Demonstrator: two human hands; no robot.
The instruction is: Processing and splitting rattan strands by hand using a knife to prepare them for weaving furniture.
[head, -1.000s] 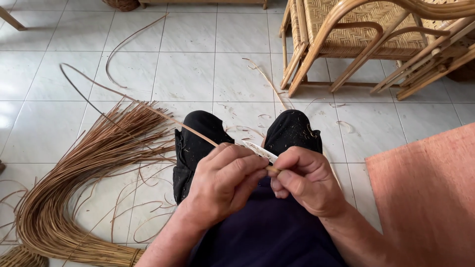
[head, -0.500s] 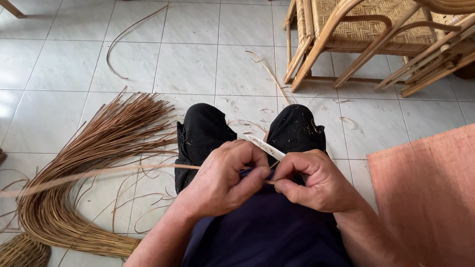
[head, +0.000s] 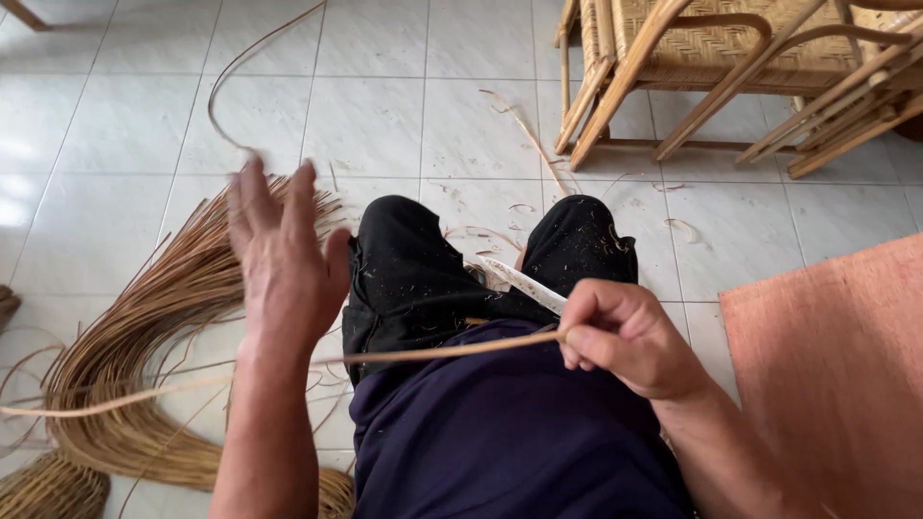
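My right hand (head: pixel 625 336) is closed over my lap, pinching the end of a long thin rattan strip (head: pixel 288 370) and holding a pale knife blade (head: pixel 524 284) that points up-left. The strip runs left across my lap and under my left forearm toward the floor. My left hand (head: pixel 284 259) is lifted off the strip with its fingers spread, holding nothing, above a big curved bundle of rattan strands (head: pixel 154 336) on the floor at my left. My knees in black trousers (head: pixel 423 269) carry pale shavings.
Rattan chair frames (head: pixel 711 67) stand at the upper right on the white tile floor. An orange-brown board (head: pixel 836 365) lies at the right. A loose curved strand (head: pixel 240 77) and shavings lie on the tiles ahead. A woven basket edge (head: pixel 48 490) shows bottom left.
My left hand has let go of the strip and lifted up to the left with fingers spread. The strip has slid left across my lap. My right hand keeps its grip.
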